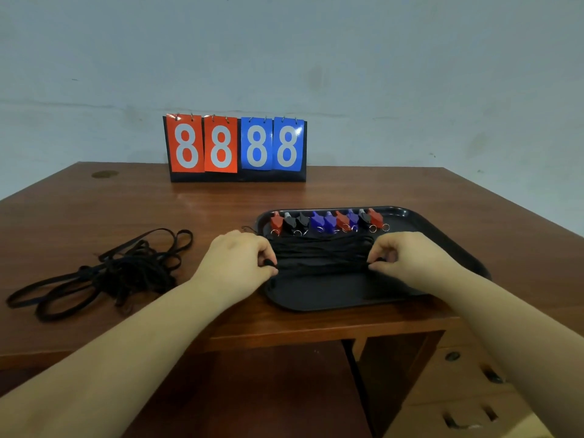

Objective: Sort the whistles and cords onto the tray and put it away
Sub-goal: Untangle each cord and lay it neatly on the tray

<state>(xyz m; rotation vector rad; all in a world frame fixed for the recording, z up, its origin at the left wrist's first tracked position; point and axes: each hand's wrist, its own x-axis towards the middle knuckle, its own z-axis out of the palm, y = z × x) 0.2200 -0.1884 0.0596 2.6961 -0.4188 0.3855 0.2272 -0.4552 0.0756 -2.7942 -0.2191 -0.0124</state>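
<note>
Black cords [322, 254] on tray [442, 229], ends between both hands' fingers [268, 263].

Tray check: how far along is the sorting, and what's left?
Done: the whistles sit in a row along the far edge of the tray. In hand: the left hand and right hand each pinch an end of the cords laid across it. Left: the tangled cord pile on the table, then putting the tray away.

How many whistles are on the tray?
9, all in one row along the far edge of the black tray: from the left, red, black, black, blue, blue, red, blue, black, red. The cords may hide more.
</note>
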